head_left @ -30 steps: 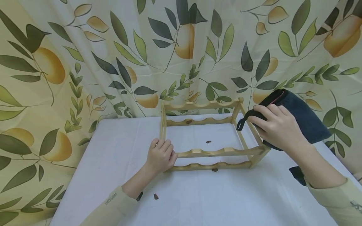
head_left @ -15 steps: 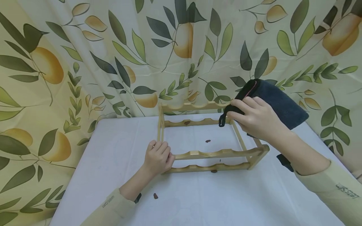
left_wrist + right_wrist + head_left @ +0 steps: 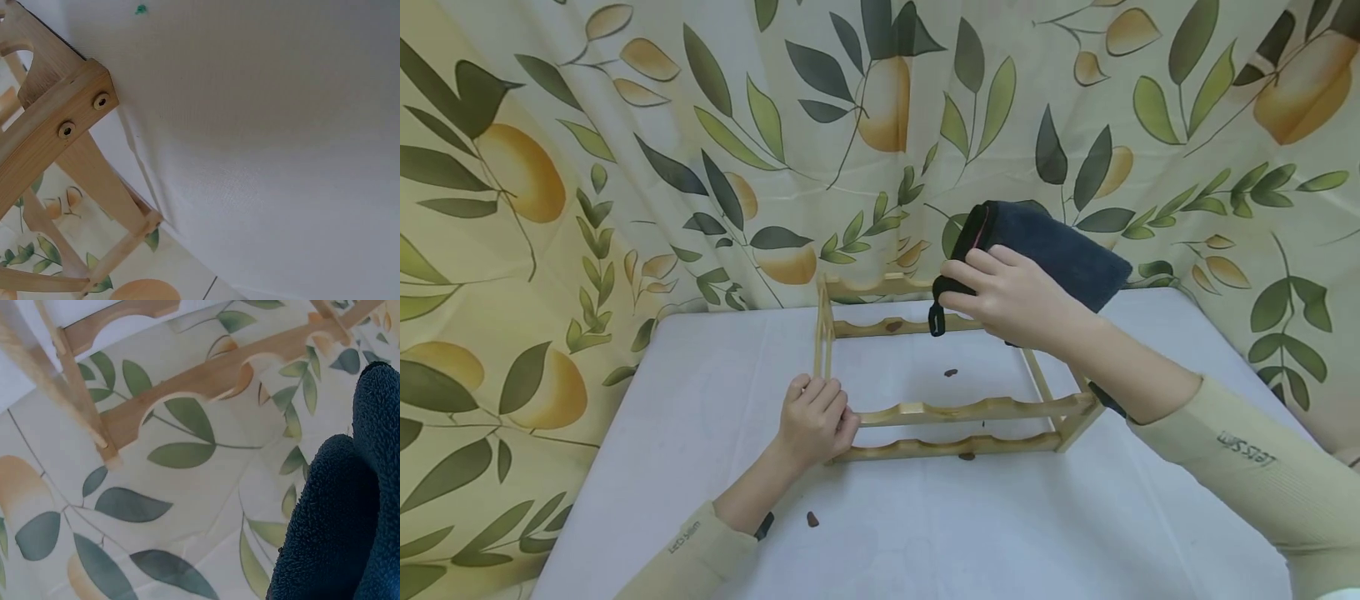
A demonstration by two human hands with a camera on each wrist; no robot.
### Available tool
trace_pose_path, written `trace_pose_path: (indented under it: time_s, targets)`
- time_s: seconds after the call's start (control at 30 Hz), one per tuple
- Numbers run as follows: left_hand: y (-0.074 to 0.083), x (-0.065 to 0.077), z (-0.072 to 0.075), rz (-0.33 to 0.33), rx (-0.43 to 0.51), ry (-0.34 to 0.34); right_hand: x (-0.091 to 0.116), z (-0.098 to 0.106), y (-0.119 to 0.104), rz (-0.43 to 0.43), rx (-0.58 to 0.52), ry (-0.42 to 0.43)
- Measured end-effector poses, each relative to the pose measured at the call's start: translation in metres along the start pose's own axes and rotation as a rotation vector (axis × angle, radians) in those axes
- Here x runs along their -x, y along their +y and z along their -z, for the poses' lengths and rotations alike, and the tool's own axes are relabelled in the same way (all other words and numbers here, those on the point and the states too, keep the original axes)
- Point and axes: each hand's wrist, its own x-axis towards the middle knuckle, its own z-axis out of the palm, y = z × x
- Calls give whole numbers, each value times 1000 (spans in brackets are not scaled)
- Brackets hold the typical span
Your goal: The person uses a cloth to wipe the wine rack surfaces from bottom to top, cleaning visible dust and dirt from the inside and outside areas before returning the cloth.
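Note:
My left hand [image 3: 816, 421] grips the front left corner of a light wooden rack [image 3: 955, 409] with scalloped rails, which stands on the table. My right hand [image 3: 1018, 296] holds a folded dark blue terry cloth [image 3: 1060, 250] by its black-trimmed edge, fingers curled over it. A black loop dangles from the cloth's left end. Both hover above the rack's back right part and hide some of it. The right wrist view shows the fuzzy cloth [image 3: 331, 519] close up, apart from the rails. Screwed rack joints [image 3: 81, 115] appear in the left wrist view, where the hand is out of sight.
Small brown bits lie about: one on the back lower rail [image 3: 892, 327], one inside the frame [image 3: 951, 372], one by the front rail [image 3: 967, 456], one on the white tablecloth [image 3: 812, 519]. A leaf-and-fruit patterned curtain [image 3: 700, 208] hangs behind the table.
My right hand has carried the cloth leftward, and somewhat upward in view, from beside the rack's right end to over its back rails. The left hand keeps its grip on the corner.

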Motion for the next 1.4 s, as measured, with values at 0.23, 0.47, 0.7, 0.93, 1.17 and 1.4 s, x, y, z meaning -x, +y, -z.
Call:
trace_pose_path:
  time_s: [0.23, 0.47, 0.7, 0.93, 1.17, 1.4]
  targets:
    - [-1, 0, 1, -7, -7, 10, -9, -21, -2, 25, 19, -100]
    - [-1, 0, 2, 11, -74, -37, -17, -53, -3, 93, -30, -96]
    - [0, -2, 3, 68, -130, -125, -23, -87, -6, 182, -57, -137]
    - [1, -2, 2, 80, -138, -135, -22, -110, -11, 248, -83, -192]
    - [3, -2, 2, 97, -134, -130, -23, -136, -15, 283, -146, -266]
    - [3, -2, 3, 101, -129, -131, -26, -164, -20, 325, -149, -324]
